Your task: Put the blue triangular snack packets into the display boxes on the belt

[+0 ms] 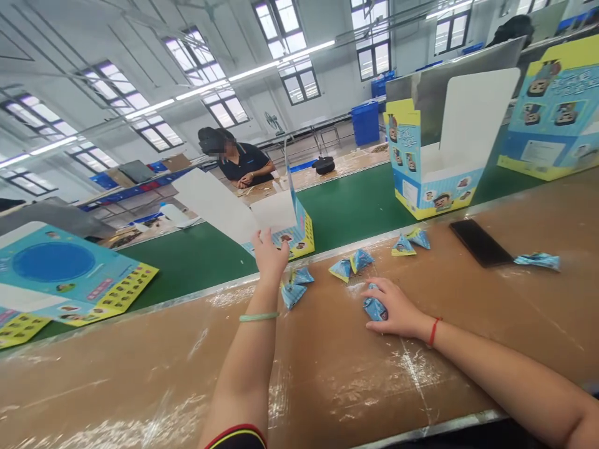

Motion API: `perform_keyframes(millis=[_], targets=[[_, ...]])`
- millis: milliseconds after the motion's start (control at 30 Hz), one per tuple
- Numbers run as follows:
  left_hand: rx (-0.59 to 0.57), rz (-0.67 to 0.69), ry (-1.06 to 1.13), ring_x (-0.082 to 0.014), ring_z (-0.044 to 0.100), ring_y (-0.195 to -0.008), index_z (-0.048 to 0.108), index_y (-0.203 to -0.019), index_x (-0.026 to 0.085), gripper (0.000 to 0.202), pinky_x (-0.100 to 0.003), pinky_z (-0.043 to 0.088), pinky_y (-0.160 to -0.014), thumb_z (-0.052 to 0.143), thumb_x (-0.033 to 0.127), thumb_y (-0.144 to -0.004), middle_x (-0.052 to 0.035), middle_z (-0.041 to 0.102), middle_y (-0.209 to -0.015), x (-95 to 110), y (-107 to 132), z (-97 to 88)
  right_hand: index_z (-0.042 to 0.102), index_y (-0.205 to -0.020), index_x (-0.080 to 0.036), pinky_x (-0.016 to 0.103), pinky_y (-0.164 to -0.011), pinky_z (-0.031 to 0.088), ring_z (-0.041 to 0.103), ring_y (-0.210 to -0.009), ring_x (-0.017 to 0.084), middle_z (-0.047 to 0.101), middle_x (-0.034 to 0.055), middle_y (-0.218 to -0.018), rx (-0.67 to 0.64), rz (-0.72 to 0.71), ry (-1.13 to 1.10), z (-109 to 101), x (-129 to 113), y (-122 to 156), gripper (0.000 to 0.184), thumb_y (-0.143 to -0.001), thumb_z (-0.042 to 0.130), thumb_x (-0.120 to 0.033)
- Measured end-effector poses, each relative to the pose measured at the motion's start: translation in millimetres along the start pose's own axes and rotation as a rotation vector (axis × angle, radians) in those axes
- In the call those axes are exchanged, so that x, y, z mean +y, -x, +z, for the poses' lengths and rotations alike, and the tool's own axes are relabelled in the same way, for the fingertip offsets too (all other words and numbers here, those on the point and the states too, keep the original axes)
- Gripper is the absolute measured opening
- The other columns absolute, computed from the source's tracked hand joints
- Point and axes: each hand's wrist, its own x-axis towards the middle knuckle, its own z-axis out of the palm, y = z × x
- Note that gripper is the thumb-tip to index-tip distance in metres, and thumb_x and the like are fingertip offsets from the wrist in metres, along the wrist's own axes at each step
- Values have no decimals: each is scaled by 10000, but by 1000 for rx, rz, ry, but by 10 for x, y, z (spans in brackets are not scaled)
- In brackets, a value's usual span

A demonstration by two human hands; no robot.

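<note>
My left hand (270, 255) reaches forward with fingers spread and touches the near edge of a printed cardboard display box (281, 221) standing on the green belt (196, 262). My right hand (395, 308) lies on the brown worktop (327, 368), fingers curled over a small blue packet (374, 308). Other blue and yellow triangular packets lie close by: two beside my left wrist (294, 285), two ahead of my right hand (350, 263), two farther right (410, 242) and one at the far right (538, 260).
A black phone (481, 242) lies on the worktop to the right. An assembled display box (437, 156) and another (555, 112) stand on the belt. Flat printed cardboard (65, 274) lies at the left. A person (241, 162) works at a table across the belt.
</note>
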Motion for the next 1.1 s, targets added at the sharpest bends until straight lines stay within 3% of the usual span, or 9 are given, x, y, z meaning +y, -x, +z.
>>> perform_keyframes(millis=[133, 367, 533, 633, 733, 833, 933, 1000, 1100], targets=[[-29, 216, 177, -266, 658, -1053, 548, -1348, 133, 496, -437, 555, -986, 592, 240, -866, -219, 433, -1497, 608, 34, 215, 662, -1266, -249, 553, -1176, 364, 451, -1399, 346, 493, 135, -1504, 15, 4, -24, 35, -7, -37, 655, -669, 886, -399], [-414, 802, 324, -247, 637, -1155, 412, -1519, 190, 650, -385, 533, -1019, 594, 270, -900, -155, 311, -1650, 2414, 358, 721, 665, -1160, -234, 526, -1129, 400, 489, -1325, 333, 539, 123, -1400, 103, -20, -100, 133, -11, -72, 584, -638, 876, -392], [-571, 844, 189, -311, 624, -1229, 245, -1624, 201, 817, -395, 520, -1005, 596, 230, -887, -145, 125, -1731, 3252, 231, 1069, 646, -1029, -213, 461, -1067, 458, 562, -1196, 300, 580, 108, -1283, 179, -95, -166, 162, -62, -97, 487, -614, 843, -373], [-626, 761, 126, -322, 609, -1272, 301, -1603, 177, 818, -373, 508, -1021, 638, 214, -858, -176, 291, -1673, 3316, 103, 1179, 622, -1002, -206, 398, -1015, 493, 600, -1120, 260, 597, 102, -1237, 246, -249, -304, 145, -87, -132, 451, -632, 810, -381], [-612, 720, 114, -306, 650, -1204, 451, -1503, 147, 666, -373, 525, -1009, 628, 202, -863, -182, 525, -1478, 3114, 102, 1187, 602, -979, -209, 388, -1011, 492, 602, -1126, 258, 593, 108, -1249, 295, -319, -356, 105, -121, -169, 421, -627, 780, -354], [-556, 712, 127, -278, 690, -1069, 460, -1464, 144, 576, -400, 555, -966, 565, 202, -901, -175, 558, -1390, 2831, 274, 1152, 600, -957, -218, 391, -990, 500, 606, -1103, 260, 601, 93, -1179, 247, -358, -372, -48, -209, -146, 387, -626, 751, -351], [-498, 753, 227, -279, 657, -1141, 471, -1423, 165, 531, -414, 547, -1013, 557, 197, -900, -158, 571, -1351, 2615, 578, 1161, 604, -986, -226, 388, -965, 520, 633, -1055, 247, 602, 87, -1178, 241, -434, -472, -389, -359, -9, 382, -689, 721, -436], [-488, 815, 299, -294, 595, -1264, 485, -1395, 179, 523, -435, 504, -1096, 578, 173, -880, -152, 567, -1368, 2538, 815, 1209, 586, -1062, -246, 414, -989, 521, 640, -1093, 260, 575, 94, -1266, 373, -474, -437, -683, -467, 120, 407, -721, 700, -436], [-521, 848, 328, -323, 560, -1317, 510, -1373, 207, 510, -456, 484, -1123, 577, 133, -873, -147, 559, -1401, 2513, 1147, 1304, 524, -1182, -302, 532, -1059, 488, 590, -1231, 333, 491, 97, -1352, 816, -474, -191, -1081, -583, 285, 449, -753, 646, -358]])
